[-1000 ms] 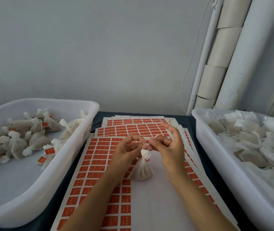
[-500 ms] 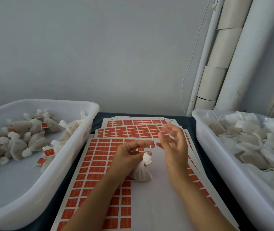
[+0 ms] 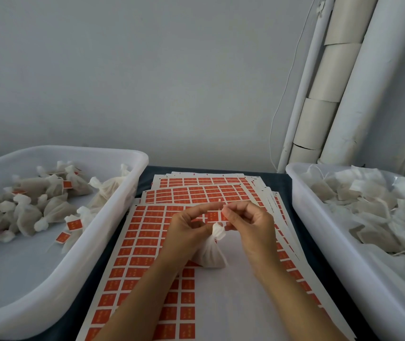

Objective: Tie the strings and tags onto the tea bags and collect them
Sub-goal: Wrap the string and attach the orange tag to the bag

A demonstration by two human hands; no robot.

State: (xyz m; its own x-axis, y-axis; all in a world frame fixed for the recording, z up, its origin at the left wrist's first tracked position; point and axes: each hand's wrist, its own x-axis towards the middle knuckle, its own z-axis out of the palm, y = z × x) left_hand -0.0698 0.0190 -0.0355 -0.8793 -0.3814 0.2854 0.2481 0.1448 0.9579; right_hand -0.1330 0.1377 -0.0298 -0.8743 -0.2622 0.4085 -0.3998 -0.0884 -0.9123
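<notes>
A small white tea bag (image 3: 210,252) with a gathered neck hangs between my hands, just above the sheets of orange tags (image 3: 147,232). My left hand (image 3: 189,227) holds the bag by its neck, thumb and forefinger reaching up to a thin string. My right hand (image 3: 248,222) has its fingers curled and pinches the string's end right next to the left fingertips. The string itself is barely visible.
A white tub (image 3: 56,289) on the left holds several tied tea bags with orange tags (image 3: 31,207). A white tub (image 3: 332,247) on the right is full of untied bags with strings (image 3: 373,207). White pipes stand at the back right.
My right hand, which had opened and drawn apart from the left, has closed and come back to meet the left fingertips at the string. The bag has stayed under the left hand.
</notes>
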